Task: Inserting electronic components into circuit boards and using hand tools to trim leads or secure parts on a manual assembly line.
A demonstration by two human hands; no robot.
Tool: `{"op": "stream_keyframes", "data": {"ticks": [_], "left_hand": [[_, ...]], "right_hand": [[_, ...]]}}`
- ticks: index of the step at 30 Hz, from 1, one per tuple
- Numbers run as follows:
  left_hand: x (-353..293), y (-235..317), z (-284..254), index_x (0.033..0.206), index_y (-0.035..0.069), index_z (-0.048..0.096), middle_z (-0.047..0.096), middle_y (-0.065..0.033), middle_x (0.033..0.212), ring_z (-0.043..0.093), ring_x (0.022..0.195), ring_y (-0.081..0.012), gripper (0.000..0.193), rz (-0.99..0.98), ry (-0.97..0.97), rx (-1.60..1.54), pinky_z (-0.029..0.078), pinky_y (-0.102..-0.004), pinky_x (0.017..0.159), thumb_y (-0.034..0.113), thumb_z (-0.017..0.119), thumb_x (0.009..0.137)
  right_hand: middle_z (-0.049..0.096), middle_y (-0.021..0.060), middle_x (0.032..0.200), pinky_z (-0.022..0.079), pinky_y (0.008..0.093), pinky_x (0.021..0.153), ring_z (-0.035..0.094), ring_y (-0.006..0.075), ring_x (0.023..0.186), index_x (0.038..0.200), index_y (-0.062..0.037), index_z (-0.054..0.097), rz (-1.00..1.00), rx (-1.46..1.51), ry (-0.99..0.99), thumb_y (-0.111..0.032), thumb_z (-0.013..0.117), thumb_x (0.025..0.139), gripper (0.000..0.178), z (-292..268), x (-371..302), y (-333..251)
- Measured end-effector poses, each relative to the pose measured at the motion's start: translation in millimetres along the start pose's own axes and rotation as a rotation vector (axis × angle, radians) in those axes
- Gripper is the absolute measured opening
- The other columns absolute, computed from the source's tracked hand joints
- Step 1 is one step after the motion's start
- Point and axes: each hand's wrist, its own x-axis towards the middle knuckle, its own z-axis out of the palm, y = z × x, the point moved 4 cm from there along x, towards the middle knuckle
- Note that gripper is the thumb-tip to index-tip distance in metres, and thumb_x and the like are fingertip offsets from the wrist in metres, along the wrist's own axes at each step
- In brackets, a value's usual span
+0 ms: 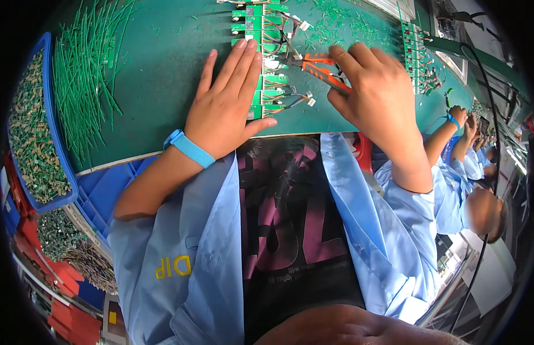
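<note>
A strip of small green circuit boards [261, 34] with white connectors and coloured wires lies on the green bench mat [163, 75]. My left hand [229, 106], with a blue wristband, lies flat with fingers apart on the near end of the strip and presses it down. My right hand [376, 95] grips orange-handled cutters [321, 68], whose jaws point left at the wires of the boards.
A heap of cut green wires [83, 75] lies at the left of the mat. A blue bin [34, 132] of small components stands further left. Another board strip [416, 54] lies at the right. Other workers in blue coats [468, 167] sit along the bench on the right.
</note>
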Motion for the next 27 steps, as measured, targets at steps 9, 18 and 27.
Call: {"op": "stream_keyframes", "data": {"ticks": [9,18,27], "left_hand": [[1,-4,11,0.169,-0.004,0.035,0.026,-0.0216,0.181,0.018,0.171,-0.0330,0.109,0.018,0.042,0.025,0.010,-0.0654,0.134,0.057,0.079,0.090],[2,-6,17,0.169,-0.003,0.035,0.024,-0.0203,0.182,0.017,0.171,-0.0318,0.112,0.009,0.074,0.080,0.010,-0.0676,0.133,0.061,0.079,0.088],[6,-8,19,0.168,-0.003,0.036,0.025,-0.0206,0.182,0.017,0.171,-0.0320,0.112,-0.012,0.070,0.124,0.010,-0.0700,0.132,0.063,0.078,0.088]], "right_hand": [[0.069,0.0050,0.117,0.052,0.0391,0.091,0.065,0.0260,0.101,0.133,-0.0098,0.070,0.075,-0.146,0.054,-0.015,0.084,0.074,0.060,9,-29,18],[0.065,0.0052,0.115,0.051,0.0381,0.090,0.064,0.0257,0.100,0.134,-0.0101,0.069,-0.152,-0.015,0.127,-0.013,0.085,0.071,0.065,0,-38,-16],[0.063,0.0041,0.113,0.047,0.0357,0.084,0.060,0.0233,0.096,0.135,-0.0119,0.068,-0.133,-0.171,0.156,-0.015,0.087,0.071,0.067,8,-28,-21]]}}
